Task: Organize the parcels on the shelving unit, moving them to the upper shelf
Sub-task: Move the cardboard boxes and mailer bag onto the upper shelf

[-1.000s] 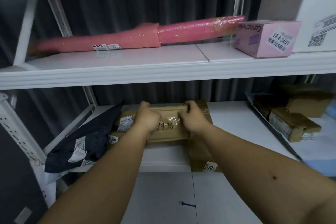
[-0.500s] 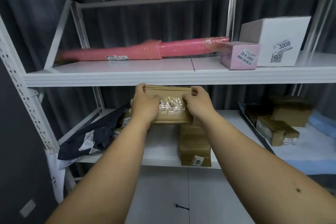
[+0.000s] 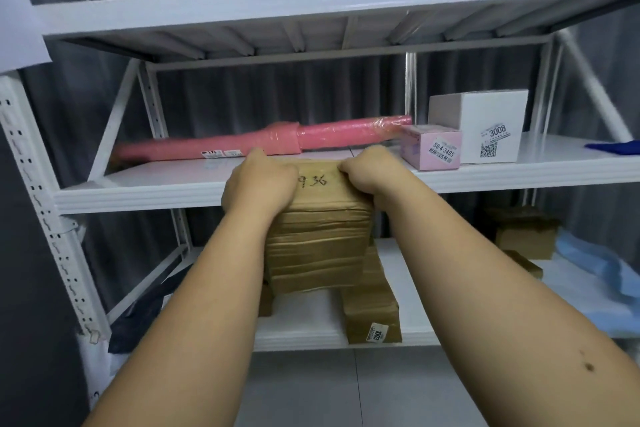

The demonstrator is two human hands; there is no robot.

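Both hands, left hand (image 3: 260, 184) and right hand (image 3: 372, 173), clamped the top corners of the brown parcel (image 3: 317, 236), holding it in the air at the upper shelf (image 3: 145, 198) edge, probably to slide it in before the pink roll (image 3: 263, 142).

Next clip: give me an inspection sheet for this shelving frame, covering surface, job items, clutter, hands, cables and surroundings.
Surface: white upper shelf, bare at front left; lower shelf below.
Job items: brown parcel held at the upper shelf's front edge, handwriting on top; another brown parcel labelled 1003 and a dark bag on the lower shelf.
Clutter: pink roll, pink box and white box on the upper shelf; more brown boxes lower right.
Hands: left hand and right hand both grip the parcel's top.
Cables: nothing seen.
Surroundings: grey curtain behind; tiled floor.
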